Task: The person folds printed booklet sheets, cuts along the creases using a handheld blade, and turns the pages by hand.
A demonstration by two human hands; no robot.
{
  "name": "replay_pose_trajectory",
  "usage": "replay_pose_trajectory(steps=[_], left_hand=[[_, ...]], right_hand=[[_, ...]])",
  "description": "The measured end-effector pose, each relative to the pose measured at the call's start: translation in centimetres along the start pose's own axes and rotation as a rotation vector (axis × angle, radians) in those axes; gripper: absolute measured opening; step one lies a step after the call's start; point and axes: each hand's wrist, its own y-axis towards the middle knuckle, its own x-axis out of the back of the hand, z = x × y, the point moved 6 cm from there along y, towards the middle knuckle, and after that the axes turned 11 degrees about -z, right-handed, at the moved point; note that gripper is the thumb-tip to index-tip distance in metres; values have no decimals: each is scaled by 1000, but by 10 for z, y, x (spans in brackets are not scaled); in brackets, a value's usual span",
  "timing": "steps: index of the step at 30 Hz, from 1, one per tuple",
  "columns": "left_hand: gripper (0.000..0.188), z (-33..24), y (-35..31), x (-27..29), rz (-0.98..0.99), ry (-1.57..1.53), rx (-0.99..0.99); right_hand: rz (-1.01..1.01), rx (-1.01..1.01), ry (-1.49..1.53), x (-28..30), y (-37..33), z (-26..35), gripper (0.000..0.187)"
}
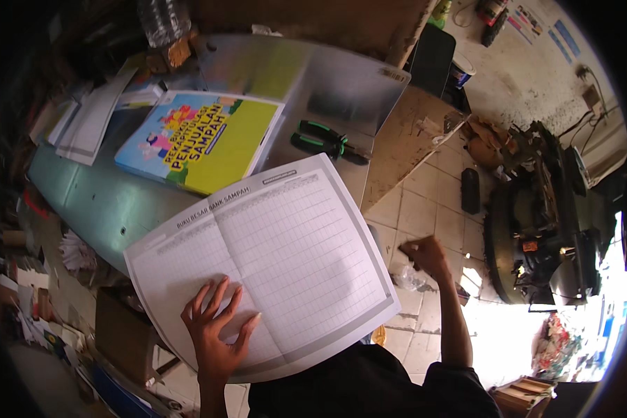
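Observation:
A large white sheet with a printed grid and a centre fold point(303, 240) lies spread over the near edge of the metal table, its lower edge reaching my body. My left hand point(219, 327) rests on its lower left part, fingers spread and nothing in them. Off the sheet's right edge, my right hand point(428, 258) is raised over the floor with its fingers curled in. Whether it holds a small thing is hidden. Just beyond the sheet lies a stack of colourful booklets point(202, 139), blue and yellow-green. Pliers with green and black handles point(320, 139) lie right of it.
The metal table point(164, 205) also carries loose papers point(94, 125) at the left. A wooden board point(414, 139) adjoins its right end. Dark machinery point(543, 216) stands on the tiled floor point(425, 198) at the right. Paper scraps and boxes point(38, 306) crowd the lower left.

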Motion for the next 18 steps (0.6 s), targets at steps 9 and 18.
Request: replay_pose_trajectory(steps=[9,18], left_hand=[[52,9,8,-3,-97,-74,55],[51,0,17,2,-47,-99,88]], right_hand=[[773,-260,71,-34,-21,-48,37],[374,16,-17,24,4,-21,36]])
